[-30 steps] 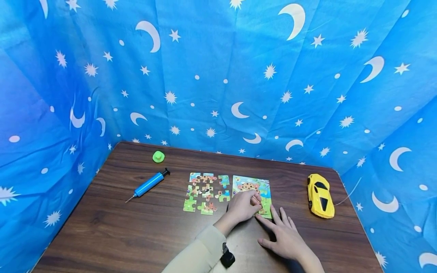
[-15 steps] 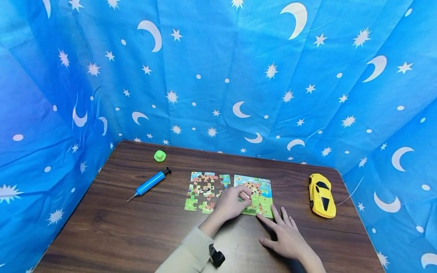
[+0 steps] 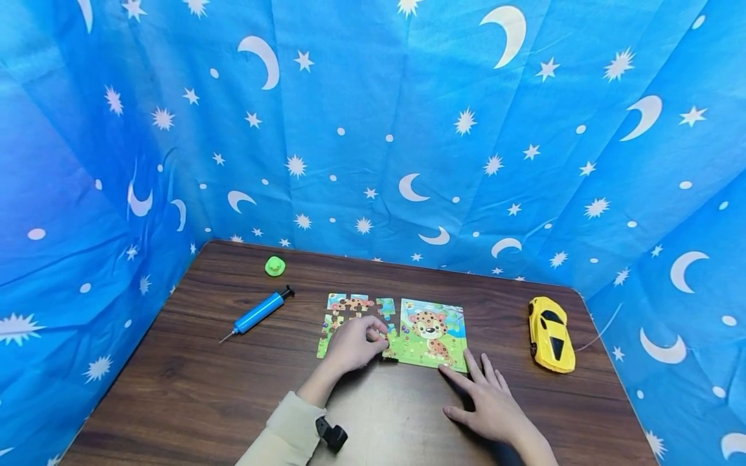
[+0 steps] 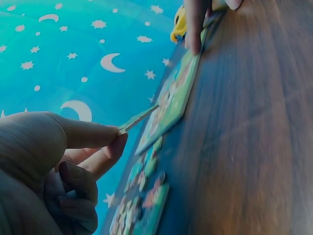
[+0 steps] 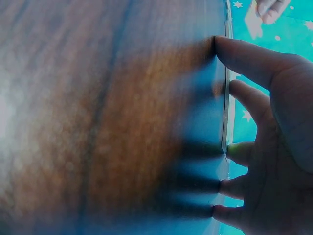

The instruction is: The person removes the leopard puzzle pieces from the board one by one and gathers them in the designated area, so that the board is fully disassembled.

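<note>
My left hand (image 3: 354,343) pinches a thin jigsaw puzzle piece (image 4: 137,119) between thumb and fingertip. It hovers just above the table, over the right part of a group of loose puzzle pieces (image 3: 352,302), and hides some of them. To its right lies a flat square picture board (image 3: 434,329) showing a cartoon leopard. My right hand (image 3: 488,402) rests on the table with fingers spread. Its index fingertip touches the board's lower right edge. In the right wrist view several straight fingertips (image 5: 237,152) meet the tabletop.
A yellow toy car (image 3: 550,334) stands at the right of the brown table (image 3: 204,401). On the left lie a blue hand pump (image 3: 259,313) with a thin needle and a small green duck (image 3: 275,266). A blue star-and-moon curtain (image 3: 350,84) surrounds the table.
My left hand has moved left from over the leopard board to the loose pieces, carrying the puzzle piece and uncovering the leopard picture. The right hand has stayed in place.
</note>
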### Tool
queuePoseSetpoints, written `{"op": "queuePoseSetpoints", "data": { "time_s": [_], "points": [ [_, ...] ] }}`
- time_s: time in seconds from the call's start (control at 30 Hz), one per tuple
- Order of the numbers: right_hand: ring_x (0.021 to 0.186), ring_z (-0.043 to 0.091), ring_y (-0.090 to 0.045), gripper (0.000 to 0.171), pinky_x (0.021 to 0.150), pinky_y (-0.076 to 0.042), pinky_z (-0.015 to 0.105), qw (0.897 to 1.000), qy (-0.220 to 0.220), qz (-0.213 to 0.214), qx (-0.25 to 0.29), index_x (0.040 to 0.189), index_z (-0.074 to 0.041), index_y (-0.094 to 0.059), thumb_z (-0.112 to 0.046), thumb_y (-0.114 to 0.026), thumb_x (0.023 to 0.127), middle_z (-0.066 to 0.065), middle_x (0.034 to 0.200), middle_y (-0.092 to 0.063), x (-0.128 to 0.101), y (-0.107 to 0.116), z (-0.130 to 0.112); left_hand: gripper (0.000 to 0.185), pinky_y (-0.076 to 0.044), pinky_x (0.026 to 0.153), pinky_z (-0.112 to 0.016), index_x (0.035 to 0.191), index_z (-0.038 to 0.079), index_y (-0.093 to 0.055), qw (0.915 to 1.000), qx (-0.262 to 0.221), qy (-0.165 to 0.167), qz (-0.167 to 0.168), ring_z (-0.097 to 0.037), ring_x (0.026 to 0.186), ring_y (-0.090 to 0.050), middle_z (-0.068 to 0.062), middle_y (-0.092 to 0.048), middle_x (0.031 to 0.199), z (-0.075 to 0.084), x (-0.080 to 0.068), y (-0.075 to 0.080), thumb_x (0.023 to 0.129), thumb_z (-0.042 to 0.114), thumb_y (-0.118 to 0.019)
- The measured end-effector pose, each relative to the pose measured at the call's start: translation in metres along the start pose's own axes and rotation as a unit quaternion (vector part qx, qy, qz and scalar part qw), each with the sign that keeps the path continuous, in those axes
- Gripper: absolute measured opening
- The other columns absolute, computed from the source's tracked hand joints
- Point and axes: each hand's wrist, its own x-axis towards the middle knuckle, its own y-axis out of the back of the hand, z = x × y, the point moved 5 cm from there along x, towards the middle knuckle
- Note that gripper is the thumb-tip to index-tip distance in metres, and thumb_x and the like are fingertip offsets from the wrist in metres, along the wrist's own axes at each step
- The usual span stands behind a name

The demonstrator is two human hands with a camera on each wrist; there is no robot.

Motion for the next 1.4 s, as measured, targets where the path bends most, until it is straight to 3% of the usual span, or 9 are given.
{"op": "queuePoseSetpoints", "data": {
  "time_s": [0.33, 0.6, 0.97, 1.23, 1.4],
  "points": [
    [0.151, 0.058, -0.010, 0.076, 0.111, -0.016, 0.077, 1.000, -0.003, 0.001, 0.001, 0.154, -0.036, -0.051, -0.068, -0.070, 0.088, 0.023, 0.169, -0.020, -0.001, -0.001, 0.003, 0.010, -0.049, 0.065, -0.033, 0.092, 0.027, -0.072, 0.9979, 0.053, 0.031, -0.019, 0.001, 0.069, -0.062, 0.021, -0.067, 0.076, -0.015, -0.006, -0.007, 0.088, 0.024, -0.080],
    [0.151, 0.057, -0.008, 0.075, 0.112, -0.015, 0.077, 1.000, -0.004, -0.002, 0.004, 0.154, -0.037, -0.051, -0.067, -0.070, 0.089, 0.022, 0.169, -0.019, 0.001, -0.002, 0.002, 0.009, -0.047, 0.060, -0.030, 0.088, 0.029, -0.071, 0.9938, 0.111, 0.013, -0.001, 0.001, 0.064, -0.058, 0.024, -0.062, 0.070, -0.016, -0.004, -0.011, 0.086, 0.024, -0.079],
    [0.151, 0.057, -0.010, 0.076, 0.112, -0.016, 0.077, 1.000, 0.001, -0.001, 0.001, 0.154, -0.037, -0.050, -0.068, -0.069, 0.088, 0.022, 0.169, -0.020, 0.002, -0.002, 0.000, 0.012, -0.044, 0.056, -0.029, 0.085, 0.029, -0.070, 0.9906, 0.135, -0.009, 0.025, 0.000, 0.062, -0.053, 0.023, -0.056, 0.069, -0.017, -0.004, -0.010, 0.082, 0.019, -0.077],
    [0.150, 0.058, -0.012, 0.076, 0.111, -0.018, 0.077, 1.000, 0.006, 0.005, -0.003, 0.154, -0.036, -0.051, -0.068, -0.070, 0.088, 0.023, 0.168, -0.022, 0.002, -0.001, 0.000, 0.009, -0.043, 0.055, -0.028, 0.086, 0.029, -0.071, 0.9901, 0.136, -0.017, 0.031, 0.001, 0.061, -0.053, 0.025, -0.056, 0.070, -0.015, -0.005, -0.004, 0.087, 0.023, -0.079],
    [0.148, 0.059, -0.019, 0.076, 0.109, -0.022, 0.078, 0.999, 0.006, 0.033, -0.010, 0.153, -0.032, -0.053, -0.064, -0.073, 0.088, 0.024, 0.165, -0.029, 0.003, 0.003, 0.001, 0.007, -0.045, 0.057, -0.029, 0.090, 0.028, -0.072, 0.9905, 0.126, -0.032, 0.044, 0.000, 0.062, -0.054, 0.024, -0.060, 0.075, -0.013, -0.007, 0.007, 0.090, 0.028, -0.079]
  ]
}}
